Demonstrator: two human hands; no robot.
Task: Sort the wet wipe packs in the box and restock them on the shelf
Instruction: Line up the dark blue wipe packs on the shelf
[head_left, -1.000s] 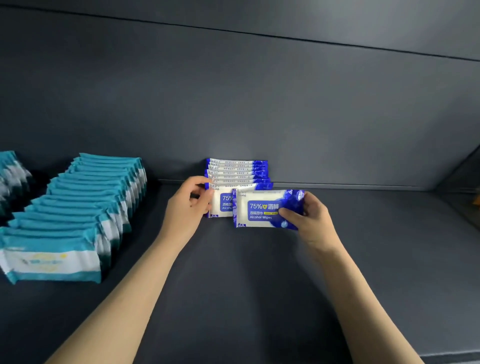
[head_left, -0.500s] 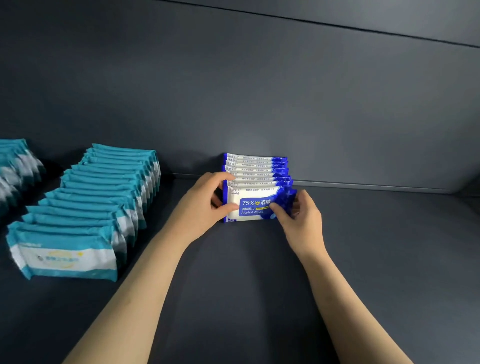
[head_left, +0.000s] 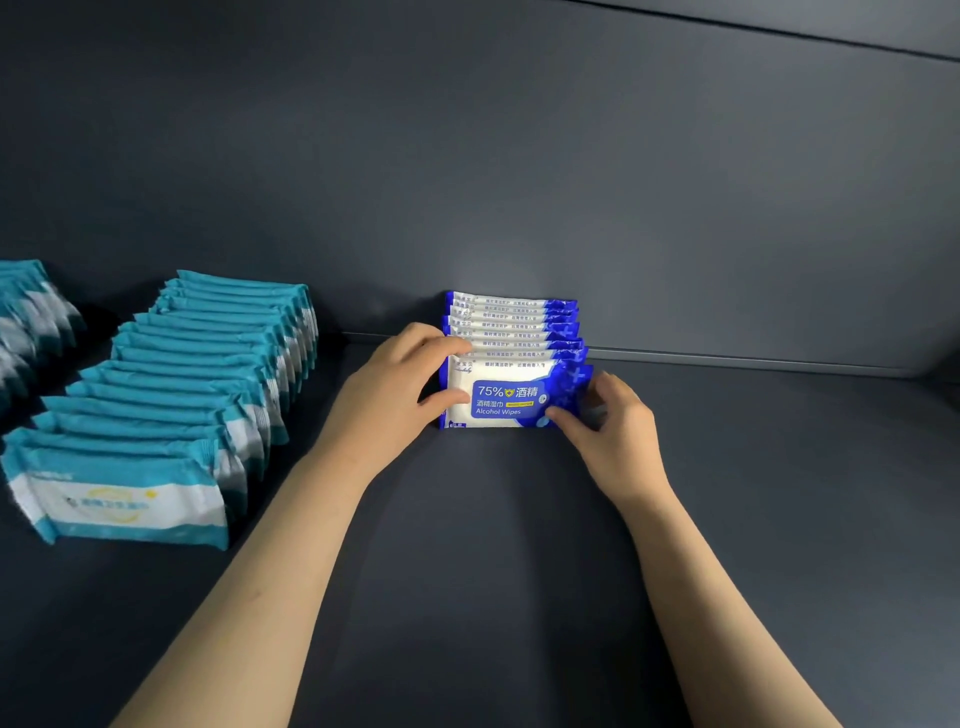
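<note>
Single head-worn view, looking forward and down, close over the dark shelf, back wall ahead

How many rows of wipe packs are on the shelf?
3. A blue row at the back centre; a middle teal row left of it; a far-left teal row, cut off by the frame. More may be hidden.

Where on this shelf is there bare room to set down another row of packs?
Widest free patch: the shelf from the blue alcohol wipe row right to the picture's edge, beyond the right hand. A narrower lane between that row and the teal row holds the left hand. The left end is crowded: a second teal row sits close.
</note>
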